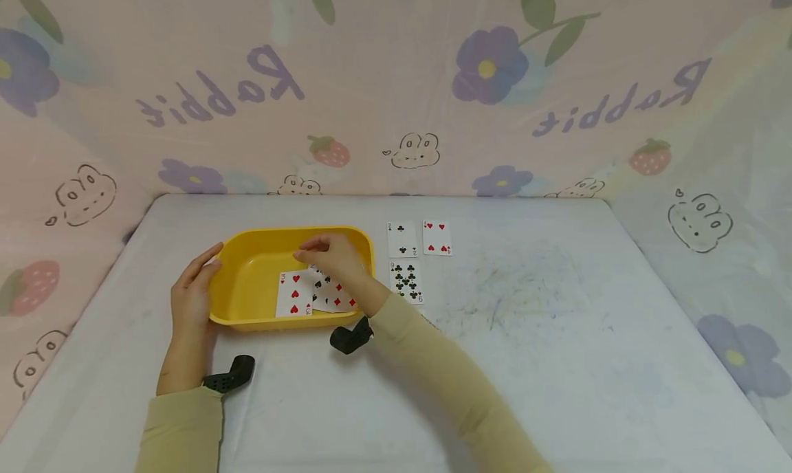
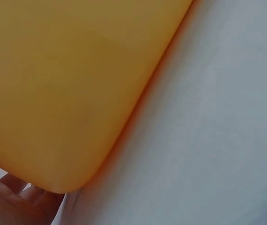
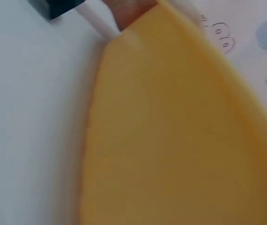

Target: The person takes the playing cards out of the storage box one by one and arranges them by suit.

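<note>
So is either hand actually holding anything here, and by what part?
The left hand rests with straight fingers against the yellow tray at its left wall, no grip. The right hand is over the cards in the tray; whether it pinches one cannot be told.

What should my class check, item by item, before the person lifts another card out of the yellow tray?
1. Tray steadied: ok. The left hand rests against the end of the yellow tray.
2. Cards within reach: ok. The right hand hovers in the tray above the loose cards.
3. A card pinched: cannot tell. The fingertips hide it.
4. Landing spot free: ok. The table is bare beside the nine of clubs, under the four of hearts.
5. Laid cards separate: ok. The two of clubs does not overlap its neighbours.
</note>
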{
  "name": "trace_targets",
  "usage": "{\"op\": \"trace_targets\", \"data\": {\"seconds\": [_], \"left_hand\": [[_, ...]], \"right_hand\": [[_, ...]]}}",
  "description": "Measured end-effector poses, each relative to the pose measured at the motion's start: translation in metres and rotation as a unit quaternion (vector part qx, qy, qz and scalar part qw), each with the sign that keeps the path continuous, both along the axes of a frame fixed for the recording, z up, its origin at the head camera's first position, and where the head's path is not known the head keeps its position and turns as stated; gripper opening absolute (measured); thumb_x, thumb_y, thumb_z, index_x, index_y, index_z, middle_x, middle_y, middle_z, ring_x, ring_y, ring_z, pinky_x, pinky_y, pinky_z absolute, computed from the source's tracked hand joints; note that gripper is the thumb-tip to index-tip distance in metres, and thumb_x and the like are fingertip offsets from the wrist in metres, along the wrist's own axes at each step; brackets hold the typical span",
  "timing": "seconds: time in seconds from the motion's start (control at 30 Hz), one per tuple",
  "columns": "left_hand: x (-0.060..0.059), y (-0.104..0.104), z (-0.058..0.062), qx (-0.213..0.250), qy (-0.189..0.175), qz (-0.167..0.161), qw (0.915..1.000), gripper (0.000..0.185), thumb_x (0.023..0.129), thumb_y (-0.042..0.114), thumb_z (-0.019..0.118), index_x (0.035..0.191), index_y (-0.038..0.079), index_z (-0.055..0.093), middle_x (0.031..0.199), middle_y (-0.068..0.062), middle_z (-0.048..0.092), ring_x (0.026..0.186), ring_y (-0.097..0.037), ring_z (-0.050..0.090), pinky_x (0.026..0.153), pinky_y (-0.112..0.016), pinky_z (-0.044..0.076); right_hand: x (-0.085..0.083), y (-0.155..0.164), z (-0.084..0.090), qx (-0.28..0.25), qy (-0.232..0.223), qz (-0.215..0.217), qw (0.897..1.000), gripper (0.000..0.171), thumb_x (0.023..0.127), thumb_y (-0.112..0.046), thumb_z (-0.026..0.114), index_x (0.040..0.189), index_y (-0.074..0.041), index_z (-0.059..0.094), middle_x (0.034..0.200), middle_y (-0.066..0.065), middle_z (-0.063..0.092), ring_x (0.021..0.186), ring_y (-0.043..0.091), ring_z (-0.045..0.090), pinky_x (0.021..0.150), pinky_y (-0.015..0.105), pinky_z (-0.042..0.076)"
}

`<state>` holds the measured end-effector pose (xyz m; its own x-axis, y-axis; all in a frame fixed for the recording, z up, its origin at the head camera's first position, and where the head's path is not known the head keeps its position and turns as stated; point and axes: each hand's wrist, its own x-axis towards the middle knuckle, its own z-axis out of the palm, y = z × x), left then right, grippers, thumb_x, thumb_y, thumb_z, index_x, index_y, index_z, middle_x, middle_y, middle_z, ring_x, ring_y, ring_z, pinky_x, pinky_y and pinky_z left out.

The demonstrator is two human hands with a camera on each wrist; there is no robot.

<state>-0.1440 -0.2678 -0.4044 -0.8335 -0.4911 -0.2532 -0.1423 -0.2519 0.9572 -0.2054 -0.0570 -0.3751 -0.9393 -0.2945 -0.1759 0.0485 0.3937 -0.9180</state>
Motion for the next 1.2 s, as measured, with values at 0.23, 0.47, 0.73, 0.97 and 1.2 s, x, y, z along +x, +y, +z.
{"op": "trace_targets", "data": {"seconds": [0.23, 0.47, 0.73, 0.97, 1.2], "left_hand": [[0.000, -0.001, 0.000, 0.014, 0.007, 0.003, 0.9999, 0.034, 0.096, 0.024, 0.059, 0.129, 0.023, 0.063, 0.141, 0.011, 0.050, 0.131, -0.006, 0.039, 0.106, -0.012, 0.034], [0.002, -0.002, 0.000, 0.043, 0.007, -0.007, 0.9990, 0.036, 0.096, 0.028, 0.059, 0.132, 0.024, 0.060, 0.145, 0.012, 0.045, 0.133, -0.007, 0.037, 0.106, -0.013, 0.035], [0.002, 0.000, -0.001, 0.038, 0.013, -0.011, 0.9991, 0.036, 0.097, 0.027, 0.057, 0.133, 0.023, 0.060, 0.146, 0.010, 0.044, 0.133, -0.008, 0.037, 0.110, -0.016, 0.032], [0.004, 0.001, -0.001, 0.030, 0.018, -0.018, 0.9992, 0.037, 0.098, 0.027, 0.055, 0.134, 0.022, 0.058, 0.147, 0.010, 0.043, 0.134, -0.008, 0.036, 0.110, -0.016, 0.031], [0.004, 0.001, 0.000, 0.037, 0.017, -0.014, 0.9991, 0.037, 0.097, 0.026, 0.055, 0.134, 0.021, 0.058, 0.146, 0.010, 0.044, 0.134, -0.009, 0.036, 0.109, -0.015, 0.032]], "right_hand": [[0.005, -0.016, -0.009, 0.121, -0.007, 0.021, 0.992, 0.037, 0.080, -0.035, 0.077, 0.113, -0.019, 0.071, 0.107, -0.001, 0.062, 0.094, 0.013, 0.049, 0.082, 0.023, 0.044], [0.003, -0.020, -0.012, 0.236, 0.029, 0.054, 0.970, 0.047, 0.074, -0.040, 0.081, 0.118, -0.030, 0.069, 0.095, -0.006, 0.056, 0.098, 0.016, 0.040, 0.085, 0.029, 0.033], [0.004, -0.019, -0.013, 0.279, 0.024, 0.058, 0.958, 0.054, 0.068, -0.035, 0.087, 0.118, -0.029, 0.067, 0.107, -0.001, 0.051, 0.103, 0.019, 0.034, 0.088, 0.032, 0.030], [0.008, -0.018, -0.012, 0.299, 0.044, 0.081, 0.950, 0.043, 0.068, -0.030, 0.087, 0.105, -0.026, 0.066, 0.105, -0.002, 0.050, 0.102, 0.018, 0.035, 0.080, 0.031, 0.025], [0.009, -0.020, -0.013, 0.287, 0.054, 0.083, 0.953, 0.032, 0.073, -0.027, 0.084, 0.094, -0.026, 0.060, 0.093, -0.005, 0.056, 0.096, 0.016, 0.040, 0.080, 0.032, 0.026]]}}
